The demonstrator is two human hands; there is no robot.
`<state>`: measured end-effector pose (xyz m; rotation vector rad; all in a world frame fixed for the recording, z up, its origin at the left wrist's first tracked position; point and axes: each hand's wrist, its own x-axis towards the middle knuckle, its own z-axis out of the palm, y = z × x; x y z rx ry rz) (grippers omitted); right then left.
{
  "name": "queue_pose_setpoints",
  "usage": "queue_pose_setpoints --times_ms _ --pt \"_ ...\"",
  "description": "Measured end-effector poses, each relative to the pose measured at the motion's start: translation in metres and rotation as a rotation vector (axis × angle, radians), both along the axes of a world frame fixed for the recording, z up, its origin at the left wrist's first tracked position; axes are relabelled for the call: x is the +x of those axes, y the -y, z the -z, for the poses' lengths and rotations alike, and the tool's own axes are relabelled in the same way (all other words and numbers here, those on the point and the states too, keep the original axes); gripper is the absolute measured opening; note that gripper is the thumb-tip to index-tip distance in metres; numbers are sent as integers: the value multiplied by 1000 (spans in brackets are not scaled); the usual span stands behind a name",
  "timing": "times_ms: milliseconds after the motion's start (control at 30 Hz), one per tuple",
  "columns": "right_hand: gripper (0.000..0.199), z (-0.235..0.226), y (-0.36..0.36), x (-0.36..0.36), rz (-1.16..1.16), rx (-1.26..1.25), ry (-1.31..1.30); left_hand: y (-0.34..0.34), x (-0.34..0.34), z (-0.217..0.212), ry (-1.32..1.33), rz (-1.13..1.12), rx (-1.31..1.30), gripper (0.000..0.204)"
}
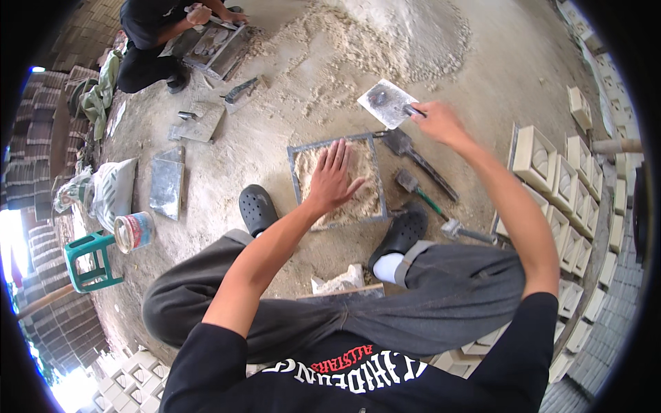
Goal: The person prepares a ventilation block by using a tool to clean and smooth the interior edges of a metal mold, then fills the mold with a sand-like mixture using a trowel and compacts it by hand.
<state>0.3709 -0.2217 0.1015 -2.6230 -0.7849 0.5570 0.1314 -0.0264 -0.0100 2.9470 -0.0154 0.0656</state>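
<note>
My left hand (333,180) lies flat, fingers stretched, on pale damp sandy mix (368,189) that fills a square metal frame (294,175) on the ground between my feet. Out to the right, my right hand (439,122) is closed round the dark handle of a flat rectangular trowel (387,98). Its grey blade, smeared in the middle, hangs beyond the frame's far right corner. Just right of the frame lie a dark flat-headed tool (399,143) with a long handle and a hammer-like tool (407,180) with a green handle.
Moulded cream blocks (537,162) stand in rows at right. A pale powder heap (420,34) rises at the far side. Leftward are another trowel (200,122), a grey plate (166,184), a bucket (133,232) and a green stool (93,261). A co-worker (148,41) crouches at far left.
</note>
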Motion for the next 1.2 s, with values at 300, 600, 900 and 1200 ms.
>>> queue_pose_setpoints --times_ms 300,600,900,1200 --pt "46 148 -170 51 421 44 -170 -86 -41 12 -47 -86 -283 81" --pt "46 192 -252 121 459 25 -113 -90 -36 13 -60 -77 -320 76" --pt "48 205 -278 177 532 134 -213 -91 -25 9 -95 -18 -376 73" --pt "46 143 -165 104 219 216 50 -90 -29 11 -40 -55 -348 73"
